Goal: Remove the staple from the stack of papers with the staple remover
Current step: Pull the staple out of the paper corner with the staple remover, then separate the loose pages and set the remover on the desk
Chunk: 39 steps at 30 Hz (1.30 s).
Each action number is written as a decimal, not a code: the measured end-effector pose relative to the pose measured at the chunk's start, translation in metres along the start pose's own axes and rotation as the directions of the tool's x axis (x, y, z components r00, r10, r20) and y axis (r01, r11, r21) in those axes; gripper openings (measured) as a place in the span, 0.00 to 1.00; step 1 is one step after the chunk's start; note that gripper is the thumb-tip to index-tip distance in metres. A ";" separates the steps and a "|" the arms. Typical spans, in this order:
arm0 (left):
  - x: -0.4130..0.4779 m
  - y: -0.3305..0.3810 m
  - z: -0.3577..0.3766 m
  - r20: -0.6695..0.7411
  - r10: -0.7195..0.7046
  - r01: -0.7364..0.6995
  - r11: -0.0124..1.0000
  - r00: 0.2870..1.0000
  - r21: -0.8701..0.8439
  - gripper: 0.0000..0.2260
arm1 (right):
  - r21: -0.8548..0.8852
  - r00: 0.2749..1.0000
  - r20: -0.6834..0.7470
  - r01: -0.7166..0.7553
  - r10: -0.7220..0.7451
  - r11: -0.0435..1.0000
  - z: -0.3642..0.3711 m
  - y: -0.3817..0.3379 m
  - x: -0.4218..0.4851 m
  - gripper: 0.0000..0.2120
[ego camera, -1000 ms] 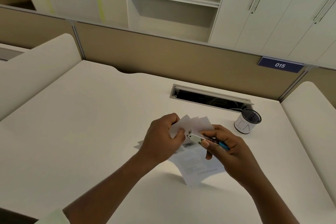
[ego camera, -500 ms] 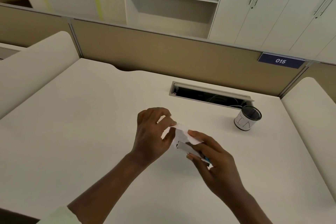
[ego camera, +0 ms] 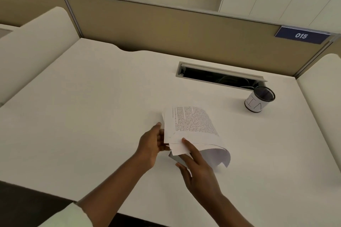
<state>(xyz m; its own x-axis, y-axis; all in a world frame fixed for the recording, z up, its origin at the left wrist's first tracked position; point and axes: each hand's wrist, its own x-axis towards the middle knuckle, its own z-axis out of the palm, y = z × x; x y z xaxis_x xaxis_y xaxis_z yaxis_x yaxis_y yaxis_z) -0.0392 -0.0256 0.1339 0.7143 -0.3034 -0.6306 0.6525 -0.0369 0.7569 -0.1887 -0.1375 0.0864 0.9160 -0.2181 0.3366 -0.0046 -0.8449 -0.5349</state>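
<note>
The stack of white printed papers (ego camera: 191, 125) is held just above the white desk (ego camera: 92, 107), its long axis running from the hands away toward the black mesh pen cup (ego camera: 259, 98), loose near ends curling down. The left hand (ego camera: 151, 143) pinches its left edge; the right hand (ego camera: 201, 167) rests an extended finger on the near corner, with a dark grey object (ego camera: 177, 158), perhaps the staple remover, beneath. Half a second ago the sheets were bunched small between both hands; now they are opened, text upward.

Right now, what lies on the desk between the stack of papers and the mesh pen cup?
Nothing: in the head view, the stretch of desk between the stack of papers and the mesh pen cup is bare.
</note>
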 end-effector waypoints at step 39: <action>0.022 -0.016 -0.035 -0.072 0.084 -0.067 0.977 0.994 0.203 0.03 | -0.178 0.739 -0.247 -0.670 0.626 0.721 -0.035 0.187 0.038 0.24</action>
<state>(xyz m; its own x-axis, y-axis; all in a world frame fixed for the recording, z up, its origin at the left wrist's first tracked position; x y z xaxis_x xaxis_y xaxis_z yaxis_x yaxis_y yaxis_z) -0.0245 0.0016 0.1021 0.7828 -0.2357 -0.5759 0.5380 -0.2086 0.8167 -0.1690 -0.3209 0.0257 0.5753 -0.8111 0.1058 -0.6882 -0.5498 -0.4734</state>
